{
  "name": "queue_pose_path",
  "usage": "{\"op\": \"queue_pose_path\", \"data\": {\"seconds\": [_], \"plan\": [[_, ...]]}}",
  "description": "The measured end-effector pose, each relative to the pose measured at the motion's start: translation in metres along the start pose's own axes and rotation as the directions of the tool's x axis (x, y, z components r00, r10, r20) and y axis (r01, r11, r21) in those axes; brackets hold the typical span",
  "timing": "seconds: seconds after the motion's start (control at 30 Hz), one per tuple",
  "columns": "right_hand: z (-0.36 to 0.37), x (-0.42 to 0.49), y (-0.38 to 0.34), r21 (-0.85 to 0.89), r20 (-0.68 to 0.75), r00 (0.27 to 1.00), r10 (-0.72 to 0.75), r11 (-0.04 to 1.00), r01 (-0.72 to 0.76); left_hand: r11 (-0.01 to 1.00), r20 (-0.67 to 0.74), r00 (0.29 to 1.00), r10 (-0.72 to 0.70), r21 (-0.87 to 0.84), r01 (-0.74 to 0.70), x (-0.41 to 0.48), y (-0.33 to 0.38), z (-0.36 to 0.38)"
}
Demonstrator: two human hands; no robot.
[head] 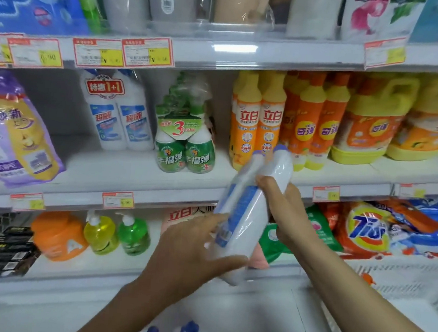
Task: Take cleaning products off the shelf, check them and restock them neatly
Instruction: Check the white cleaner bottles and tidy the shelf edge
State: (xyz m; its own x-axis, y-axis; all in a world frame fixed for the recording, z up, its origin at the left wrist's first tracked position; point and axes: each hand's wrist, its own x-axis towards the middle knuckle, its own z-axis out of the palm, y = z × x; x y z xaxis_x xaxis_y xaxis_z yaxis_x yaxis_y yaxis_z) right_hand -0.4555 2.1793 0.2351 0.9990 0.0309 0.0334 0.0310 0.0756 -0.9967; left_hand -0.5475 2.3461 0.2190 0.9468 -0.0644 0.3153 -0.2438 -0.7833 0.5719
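1. Head view, item held: twin pack of two white bottles with blue caps, bound in clear film. It sits at frame centre in front of the middle shelf, tilted with its caps towards 1 o'clock and its base towards 6 o'clock.
2. Left hand: fingers and thumb are closed round the pack's base.
3. Right hand: it is wrapped round the upper body of the pack, just below the necks.
4. Handling, judged: the bottles are probably full, so fairly heavy. The walls are rigid and the film is glossy, likely slippery. One hand under the base and one at the shoulders suits it best, since the film alone may tear.
5. Matching pack: it stands upright on the middle shelf at 10 o'clock, with bare shelf to its left.
6. Green triple pack: it stands at 11 o'clock, closest to the held pack's likely route back.
7. Orange dish-liquid bottles: they stand in a row at 12 to 1 o'clock, directly behind the caps and liable to be knocked.
8. Purple refill pouches: at 9 o'clock.
9. Pump bottles: at 8 o'clock on the lower shelf.
10. Detergent bags: at 3 o'clock.
11. Loose blue caps: at 6 o'clock, bottles mostly out of view.
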Motion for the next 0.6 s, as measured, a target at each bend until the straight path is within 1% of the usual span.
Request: {"op": "queue_pose_path", "data": {"seconds": [0.03, 0.07, 0.13, 0.2, 0.23, 0.27, 0.3, 0.33, 0.37, 0.4, 0.5, 0.6], "plan": [[-0.007, 0.002, -0.002, -0.003, -0.013, 1.000, -0.001, 1.000, 0.001, 0.977, 0.106, 0.993, -0.045, -0.202, 0.066, 0.001, -0.004, -0.004], [-0.014, 0.004, -0.003, 0.003, -0.023, 1.000, 0.012, 1.000, -0.012, 0.935, 0.159, 0.985, -0.061, -0.337, 0.113, 0.003, -0.008, -0.007], [-0.024, 0.007, -0.005, 0.034, -0.038, 0.998, 0.055, 0.998, -0.054, 0.866, 0.146, 0.987, -0.062, -0.484, 0.126, 0.012, -0.010, -0.011], [-0.029, 0.009, -0.004, 0.059, -0.043, 0.995, 0.090, 0.994, -0.088, 0.811, 0.166, 0.985, -0.040, -0.570, 0.129, 0.020, -0.005, -0.013], [-0.031, 0.009, -0.003, 0.066, -0.049, 0.993, 0.103, 0.993, -0.100, 0.797, 0.207, 0.978, -0.012, -0.589, 0.134, 0.022, 0.001, -0.013], [-0.032, 0.010, -0.002, 0.075, -0.061, 0.991, 0.116, 0.991, -0.111, 0.809, 0.240, 0.971, 0.022, -0.574, 0.124, 0.023, 0.007, -0.012], [-0.034, 0.010, -0.001, 0.081, -0.073, 0.989, 0.126, 0.989, -0.120, 0.852, 0.242, 0.969, 0.056, -0.517, 0.079, 0.024, 0.012, -0.011], [-0.036, 0.010, -0.001, 0.085, -0.086, 0.987, 0.137, 0.988, -0.129, 0.893, 0.218, 0.972, 0.089, -0.450, 0.019, 0.024, 0.017, -0.009], [-0.039, 0.011, 0.000, 0.086, -0.096, 0.985, 0.143, 0.987, -0.135, 0.908, 0.184, 0.976, 0.115, -0.418, -0.028, 0.025, 0.019, -0.006], [-0.041, 0.010, 0.000, 0.086, -0.099, 0.984, 0.147, 0.987, -0.139, 0.905, 0.160, 0.980, 0.114, -0.425, -0.036, 0.027, 0.019, -0.003], [-0.048, 0.011, 0.000, 0.092, -0.100, 0.984, 0.147, 0.986, -0.138, 0.835, 0.165, 0.986, 0.036, -0.547, 0.061, 0.039, 0.017, -0.002], [-0.055, 0.010, -0.003, 0.145, -0.093, 0.982, 0.164, 0.978, -0.150, 0.809, 0.181, 0.983, -0.043, -0.571, 0.140, 0.050, 0.016, 0.003]]}}
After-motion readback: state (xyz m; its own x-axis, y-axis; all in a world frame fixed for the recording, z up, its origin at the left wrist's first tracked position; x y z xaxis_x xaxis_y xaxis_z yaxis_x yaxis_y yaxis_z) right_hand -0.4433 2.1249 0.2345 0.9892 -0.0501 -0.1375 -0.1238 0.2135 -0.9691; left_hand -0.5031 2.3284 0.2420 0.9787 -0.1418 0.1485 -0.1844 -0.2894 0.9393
